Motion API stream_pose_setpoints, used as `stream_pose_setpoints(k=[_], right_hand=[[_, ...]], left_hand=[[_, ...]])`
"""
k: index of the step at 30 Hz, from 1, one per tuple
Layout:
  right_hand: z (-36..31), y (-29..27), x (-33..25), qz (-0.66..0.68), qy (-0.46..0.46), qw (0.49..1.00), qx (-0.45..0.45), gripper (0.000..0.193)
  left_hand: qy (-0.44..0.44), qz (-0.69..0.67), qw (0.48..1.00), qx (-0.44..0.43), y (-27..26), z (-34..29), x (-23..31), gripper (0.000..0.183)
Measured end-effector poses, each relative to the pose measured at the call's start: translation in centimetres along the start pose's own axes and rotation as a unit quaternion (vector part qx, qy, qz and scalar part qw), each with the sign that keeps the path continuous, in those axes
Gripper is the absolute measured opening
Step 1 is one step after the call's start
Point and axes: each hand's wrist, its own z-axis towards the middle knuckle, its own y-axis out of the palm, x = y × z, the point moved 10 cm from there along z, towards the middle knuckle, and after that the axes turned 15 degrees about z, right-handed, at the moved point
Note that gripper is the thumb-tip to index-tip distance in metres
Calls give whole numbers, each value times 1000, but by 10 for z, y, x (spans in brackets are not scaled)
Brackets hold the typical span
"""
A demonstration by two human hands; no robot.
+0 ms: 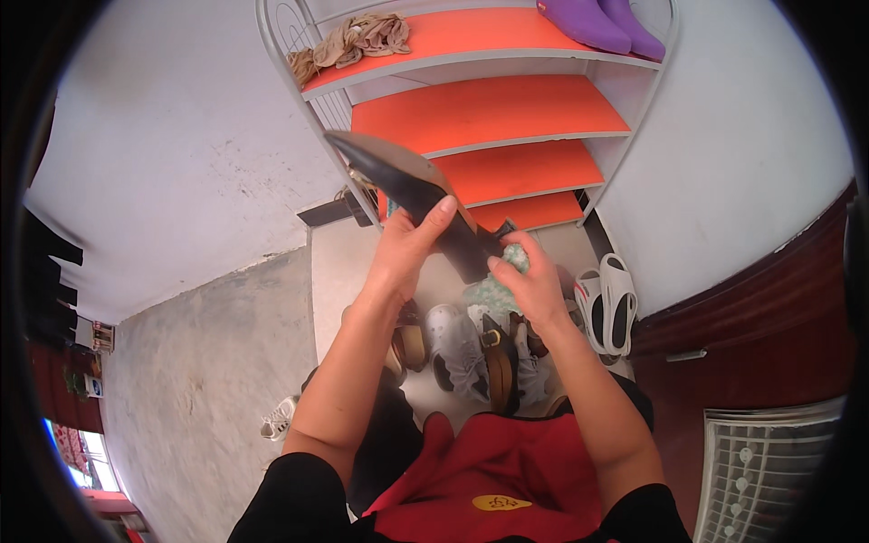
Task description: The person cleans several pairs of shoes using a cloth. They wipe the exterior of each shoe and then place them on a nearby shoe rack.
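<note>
Left hand (407, 253) grips the shoe (412, 188), right hand (528, 282) pinches its heel (506, 228); boots (588, 25) sit shelved far right, other pairs (445, 328) unshelved, near

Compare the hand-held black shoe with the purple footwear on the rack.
The black shoe has a sharply pointed toe; the purple footwear has blunter toes. The left hand holds the black shoe in the air; the purple footwear sits on an orange shelf. Neither lies on the floor.
</note>
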Motion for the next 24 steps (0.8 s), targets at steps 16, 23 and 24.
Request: stream_pose_setpoints(k=[16, 23, 24], right_hand=[[-3, -34, -85, -172, -266, 940, 131, 42], [-27, 58, -68, -384, -319, 861, -102, 56], [-24, 53, -71, -388, -326, 858, -85, 55]], left_hand=[[2, -49, 997, 57, -8, 5, -23, 45], [-111, -154, 980, 58, 13, -4, -52, 42], [-120, -177, 976, 51, 16, -5, -51, 43]])
